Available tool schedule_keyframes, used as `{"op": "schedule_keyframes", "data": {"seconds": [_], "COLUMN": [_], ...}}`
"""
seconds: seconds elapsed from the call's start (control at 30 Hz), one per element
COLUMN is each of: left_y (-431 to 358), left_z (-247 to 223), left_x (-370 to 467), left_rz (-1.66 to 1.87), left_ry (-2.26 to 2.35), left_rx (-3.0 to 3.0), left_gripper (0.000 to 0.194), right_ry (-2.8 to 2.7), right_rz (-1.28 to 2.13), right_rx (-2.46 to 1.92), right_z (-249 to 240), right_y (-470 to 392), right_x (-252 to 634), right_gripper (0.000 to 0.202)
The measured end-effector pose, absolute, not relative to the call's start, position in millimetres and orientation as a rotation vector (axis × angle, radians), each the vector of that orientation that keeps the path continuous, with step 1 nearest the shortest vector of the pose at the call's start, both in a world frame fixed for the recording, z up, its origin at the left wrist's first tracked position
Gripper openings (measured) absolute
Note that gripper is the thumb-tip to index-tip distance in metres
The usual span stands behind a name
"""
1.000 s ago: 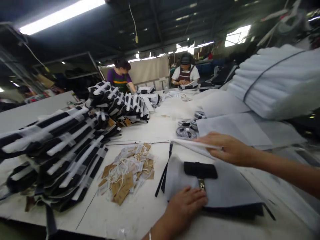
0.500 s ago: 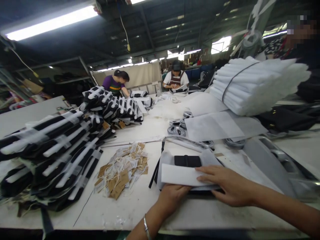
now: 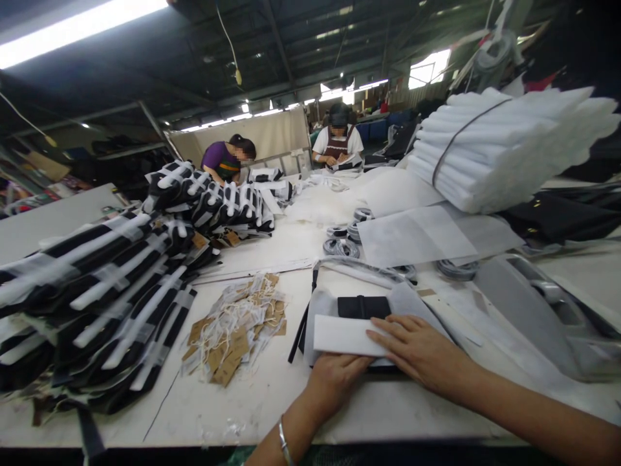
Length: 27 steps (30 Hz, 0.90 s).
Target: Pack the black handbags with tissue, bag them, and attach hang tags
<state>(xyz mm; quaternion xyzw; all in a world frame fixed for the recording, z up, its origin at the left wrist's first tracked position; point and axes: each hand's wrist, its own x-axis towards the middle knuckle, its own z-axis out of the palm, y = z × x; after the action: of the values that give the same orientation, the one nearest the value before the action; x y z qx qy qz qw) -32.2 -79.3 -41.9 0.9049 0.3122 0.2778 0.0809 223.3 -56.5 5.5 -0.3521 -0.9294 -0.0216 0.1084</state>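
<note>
A white foam strip [image 3: 342,333] lies across a black bag wrapped in pale translucent sheeting [image 3: 319,304], just in front of a small black strapped piece [image 3: 363,307]. My right hand [image 3: 420,353] lies flat over the right part of the strip, its fingers stretched out. Along the strip's front edge rests my left hand [image 3: 337,382], fingers extended to the right and touching the edge; its thumb is mostly hidden. A plastic-wrapped handle [image 3: 361,268] arches behind the bag, and a black strap [image 3: 298,333] hangs out at its left.
Brown hang tags with strings [image 3: 237,336] form a heap to the left. Beyond them are stacked black bags with white strips [image 3: 126,278]. A tied bundle of white foam [image 3: 504,149] stands at the right behind translucent sheets [image 3: 417,236] and coiled bands [image 3: 342,247]. Two people work across the table.
My right hand has slid slightly left and lies flatter on the foam strip. My left hand has hardly moved. Across the table, the person on the left has drawn an arm in.
</note>
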Motion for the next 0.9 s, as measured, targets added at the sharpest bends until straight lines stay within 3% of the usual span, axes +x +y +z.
{"op": "schedule_keyframes", "data": {"seconds": [0.23,0.4,0.47,0.63,0.77,0.83,0.9], "left_y": [-82.9,-93.6,-91.4,-75.7,-74.8,-76.9,-77.8], "left_z": [-36.0,-4.7,8.3,-1.2,-29.2,-36.1,-39.1], "left_x": [-33.5,-30.0,-23.5,-12.1,-14.9,-16.5,-16.9], "left_rz": [0.941,1.107,1.098,0.582,0.446,0.471,0.512], "left_ry": [0.892,0.945,0.999,1.084,1.128,1.152,1.168], "left_rx": [2.717,2.826,2.89,2.976,3.003,3.024,3.055], "left_gripper": [0.035,0.023,0.028,0.061,0.061,0.059,0.058], "right_ry": [-2.73,-2.681,-2.673,-2.635,-2.643,-2.6,-2.543], "right_rz": [-0.014,-0.024,-0.042,0.033,0.366,0.397,0.294], "right_rx": [-1.054,-1.046,-1.045,-1.05,-1.137,-1.35,-1.519], "right_z": [-6.1,-9.1,-10.7,-6.4,26.2,43.6,52.0], "right_y": [-58.7,-58.9,-60.2,-63.0,-37.5,-10.4,20.6], "right_x": [226.6,229.0,228.3,226.8,227.8,226.9,222.6], "right_gripper": [0.05,0.049,0.047,0.042,0.03,0.043,0.043]}}
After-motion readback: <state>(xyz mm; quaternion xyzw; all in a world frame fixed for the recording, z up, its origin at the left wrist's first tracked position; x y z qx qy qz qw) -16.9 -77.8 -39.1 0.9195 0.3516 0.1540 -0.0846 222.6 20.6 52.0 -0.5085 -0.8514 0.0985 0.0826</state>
